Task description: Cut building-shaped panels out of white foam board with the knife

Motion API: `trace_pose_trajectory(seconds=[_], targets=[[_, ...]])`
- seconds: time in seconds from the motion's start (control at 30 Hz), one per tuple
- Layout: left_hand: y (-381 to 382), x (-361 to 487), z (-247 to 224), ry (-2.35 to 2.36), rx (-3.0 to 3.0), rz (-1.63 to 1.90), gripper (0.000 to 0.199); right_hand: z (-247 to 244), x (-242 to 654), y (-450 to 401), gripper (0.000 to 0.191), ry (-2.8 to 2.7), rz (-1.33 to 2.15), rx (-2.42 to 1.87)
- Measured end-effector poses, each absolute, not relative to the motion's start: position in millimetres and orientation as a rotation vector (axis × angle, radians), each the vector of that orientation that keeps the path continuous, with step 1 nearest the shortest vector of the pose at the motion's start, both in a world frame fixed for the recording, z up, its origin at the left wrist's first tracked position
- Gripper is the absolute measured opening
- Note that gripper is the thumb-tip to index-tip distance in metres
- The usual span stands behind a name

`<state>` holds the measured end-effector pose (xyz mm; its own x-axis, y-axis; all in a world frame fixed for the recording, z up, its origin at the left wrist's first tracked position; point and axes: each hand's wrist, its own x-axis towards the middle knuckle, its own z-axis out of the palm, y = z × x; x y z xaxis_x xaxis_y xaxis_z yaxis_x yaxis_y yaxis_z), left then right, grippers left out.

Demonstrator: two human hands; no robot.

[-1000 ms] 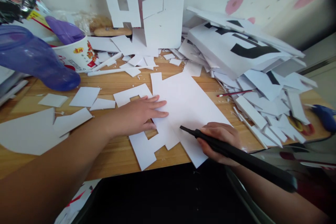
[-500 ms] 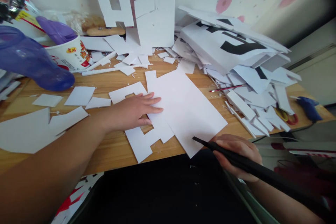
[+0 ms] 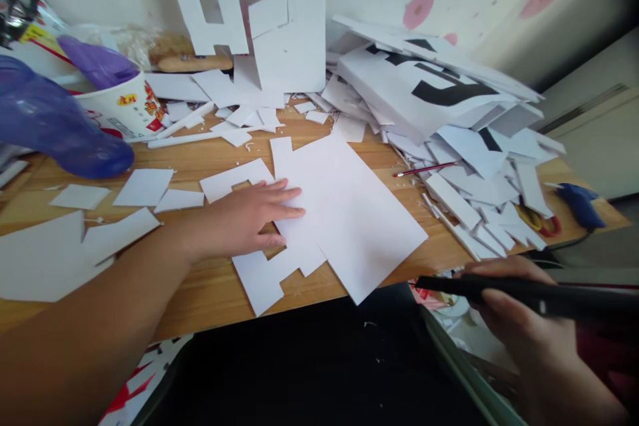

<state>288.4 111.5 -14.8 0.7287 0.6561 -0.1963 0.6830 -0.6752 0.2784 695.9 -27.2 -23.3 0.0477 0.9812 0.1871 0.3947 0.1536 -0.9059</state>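
My left hand (image 3: pixel 244 216) lies flat with spread fingers on a white foam-board piece with cut-outs (image 3: pixel 257 276). Its fingertips reach a larger white foam board (image 3: pixel 367 226), whose near corner juts slightly over the desk's front edge. Off that edge, to the right, my right hand (image 3: pixel 529 316) is closed around a long black stick-like tool (image 3: pixel 459 285). The tool's narrow tip points left and is apart from the board. Its far end runs out of view at the right.
Loose board offcuts (image 3: pixel 142 188) lie at left, near a purple-blue bottle (image 3: pixel 64 123) and a paper cup (image 3: pixel 120 110). A cut-out panel (image 3: pixel 299 40) leans on the wall. Right are piled scraps (image 3: pixel 454 200), a pencil (image 3: pixel 424 169), scissors (image 3: pixel 549 225) and a blue glue gun (image 3: pixel 582 205).
My right hand has drawn the black tool away to the right, from over the board's near corner to beyond the desk edge. My left hand stays on the cut-out piece. The view shifted slightly.
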Motion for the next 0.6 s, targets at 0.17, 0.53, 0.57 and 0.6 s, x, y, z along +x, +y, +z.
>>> trace_pose_trajectory(seconds=[0.17,0.53,0.57,0.6], targets=[[104,293,-14,1.046,2.672,0.013,0.045,-16,653,25,0.032,-1.268,1.285,-0.954],[84,309,-10,0.743,2.706,-0.01,0.063,-12,580,107,0.022,-1.329,1.425,-1.15],[84,308,-13,0.737,2.708,0.012,0.063,-13,577,110,0.021,-1.359,1.403,-1.18],[84,307,-16,0.734,2.711,0.035,0.064,-14,574,113,0.02,-1.392,1.382,-1.204]])
